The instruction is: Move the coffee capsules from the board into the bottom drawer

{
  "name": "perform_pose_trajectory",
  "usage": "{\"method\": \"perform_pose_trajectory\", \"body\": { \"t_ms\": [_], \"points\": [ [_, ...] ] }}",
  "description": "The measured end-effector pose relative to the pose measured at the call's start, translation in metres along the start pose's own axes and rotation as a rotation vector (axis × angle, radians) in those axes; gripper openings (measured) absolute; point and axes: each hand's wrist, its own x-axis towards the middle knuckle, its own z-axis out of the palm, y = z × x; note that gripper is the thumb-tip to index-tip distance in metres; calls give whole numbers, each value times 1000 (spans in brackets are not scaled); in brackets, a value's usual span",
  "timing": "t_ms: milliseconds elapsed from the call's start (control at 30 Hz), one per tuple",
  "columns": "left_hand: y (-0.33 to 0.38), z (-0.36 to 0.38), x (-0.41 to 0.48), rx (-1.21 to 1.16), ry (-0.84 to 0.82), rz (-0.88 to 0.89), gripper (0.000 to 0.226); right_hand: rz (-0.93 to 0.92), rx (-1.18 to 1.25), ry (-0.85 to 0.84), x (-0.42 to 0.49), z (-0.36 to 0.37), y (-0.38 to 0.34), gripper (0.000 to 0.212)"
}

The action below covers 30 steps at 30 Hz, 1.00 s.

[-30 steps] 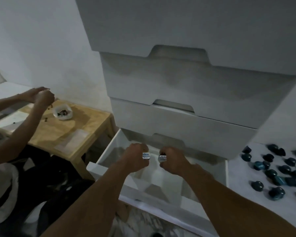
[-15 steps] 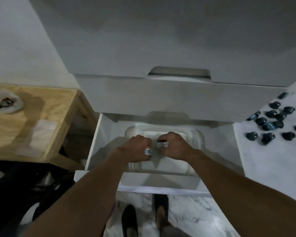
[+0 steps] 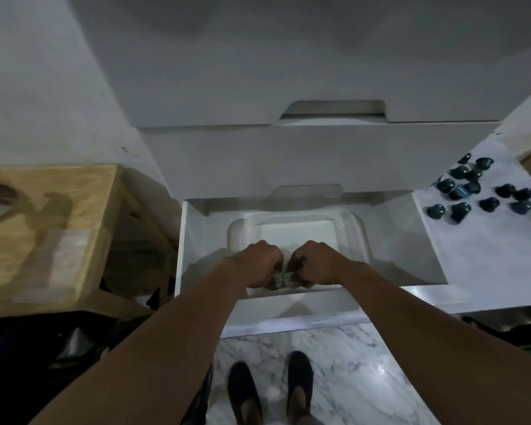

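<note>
Left hand [image 3: 259,263] and right hand [image 3: 314,262], knuckles close, each pinch a capsule [image 3: 289,276] over the clear tub [image 3: 359,234] in the open bottom drawer [image 3: 288,314]. Dark capsules [image 3: 472,191] dot the white board [image 3: 488,265] at right. Wooden surface [image 3: 59,210] left, marble floor [image 3: 334,363] below.

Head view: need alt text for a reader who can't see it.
The left hand and right hand each grip a coffee capsule at the near edge of a clear container in the open bottom drawer. More dark blue capsules lie scattered on the white board to the right; a wooden table stands to the left.
</note>
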Motion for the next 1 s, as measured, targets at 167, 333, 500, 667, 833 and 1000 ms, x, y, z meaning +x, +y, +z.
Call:
{"method": "perform_pose_trajectory", "body": {
  "t_ms": [167, 333, 500, 667, 833, 1000],
  "points": [
    [3, -5, 1, 30, -71, -73, 20, 28, -17, -64, 1, 0, -1, 21],
    [2, -7, 2, 51, -68, -109, 14, 31, 48, -128, 6, -1, -5, 19],
    [1, -9, 3, 29, -108, -128, 10, 24, 50, -158, 14, -2, -8, 19],
    [-1, -8, 5, 43, -107, -130, 12, 17, 53, -167, 14, -2, -7, 18],
    [-1, -8, 5, 82, -63, -102, 18, 13, 20, -138, 14, -2, -6, 23],
    [3, -17, 4, 124, 88, -33, 36, -4, -76, 121, 5, -10, 0, 30]
  ]
}}
